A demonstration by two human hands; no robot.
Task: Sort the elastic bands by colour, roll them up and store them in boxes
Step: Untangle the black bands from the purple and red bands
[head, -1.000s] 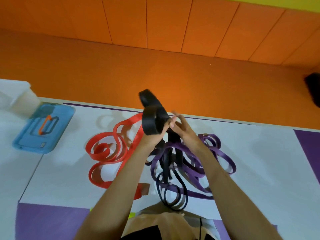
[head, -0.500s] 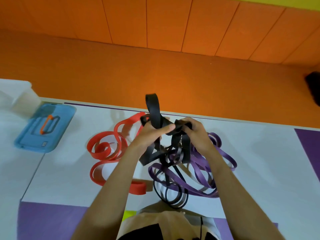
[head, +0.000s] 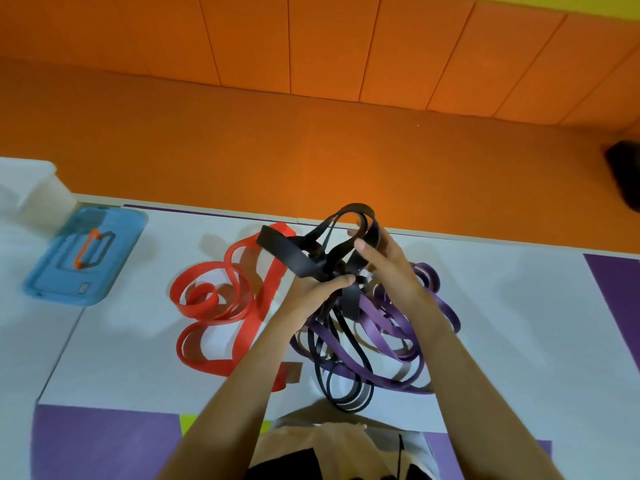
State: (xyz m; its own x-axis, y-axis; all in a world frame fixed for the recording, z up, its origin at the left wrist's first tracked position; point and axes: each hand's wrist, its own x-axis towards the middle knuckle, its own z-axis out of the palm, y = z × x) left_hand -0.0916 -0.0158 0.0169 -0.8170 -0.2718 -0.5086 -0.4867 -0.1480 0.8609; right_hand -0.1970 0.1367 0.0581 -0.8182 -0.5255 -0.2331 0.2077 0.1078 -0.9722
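Both hands hold a tangle of black elastic bands above the white mat. My left hand grips the wide black band from below, thumb across the knot. My right hand has its fingers hooked through thin black loops at the top. More black loops hang down onto a heap of purple bands under my right wrist. A wide red band lies coiled on the mat to the left.
A blue box lid with an orange handle lies at the far left beside a white container. An orange padded wall runs behind the white mat. Purple mat sections border the near and right sides.
The rolled black band has come loose into open loops. My right hand has moved up and threaded into the thin loops; my left hand has dropped a little and shifted its grip.
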